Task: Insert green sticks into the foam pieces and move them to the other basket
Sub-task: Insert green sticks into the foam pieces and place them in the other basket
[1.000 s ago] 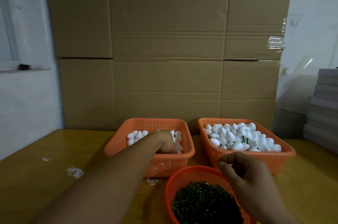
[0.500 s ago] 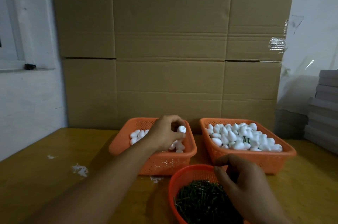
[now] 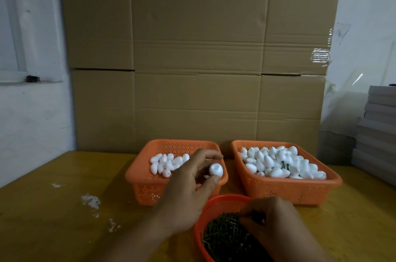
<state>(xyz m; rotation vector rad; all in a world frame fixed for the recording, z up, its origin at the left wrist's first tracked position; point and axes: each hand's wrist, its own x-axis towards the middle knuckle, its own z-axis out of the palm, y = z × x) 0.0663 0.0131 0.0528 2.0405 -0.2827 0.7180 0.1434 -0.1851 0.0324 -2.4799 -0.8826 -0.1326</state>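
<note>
Fingers of my left hand (image 3: 188, 189) pinch a white foam piece (image 3: 216, 169) above the near corner of the left basket (image 3: 147, 186). My right hand (image 3: 276, 221) curls over the green sticks (image 3: 225, 238) in the round red basket (image 3: 216, 204); whether it grips one, I cannot tell. Finished pieces fill the right basket (image 3: 285, 191).

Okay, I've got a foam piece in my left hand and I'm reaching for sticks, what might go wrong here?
The foam piece is only pinched at the tips of the left hand, above the left basket's rim; it could slip and roll off. The right hand digs in a tangled pile of green sticks, so it may lift several.
</note>
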